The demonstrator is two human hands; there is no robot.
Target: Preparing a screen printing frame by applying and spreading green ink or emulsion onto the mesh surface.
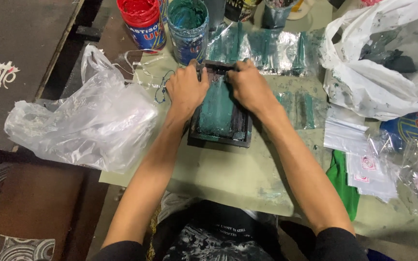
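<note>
A small dark-framed printing screen point(220, 137) lies on the pale green work surface point(228, 176), its mesh smeared with teal ink. My left hand point(186, 88) and my right hand point(250, 86) both grip a squeegee point(217, 71) at the far end of the frame, fingers curled over it. The squeegee is mostly hidden under my hands. Clear plastic sheets with teal stripes point(267, 48) lie just beyond the frame.
An open red ink tub point(141, 18) and a teal ink tub point(187, 26) stand at the back. A crumpled clear plastic bag point(88, 121) lies left, a white ink-stained bag point(388, 63) right. Small clear pouches point(364, 159) and green cloth point(342, 181) sit at right.
</note>
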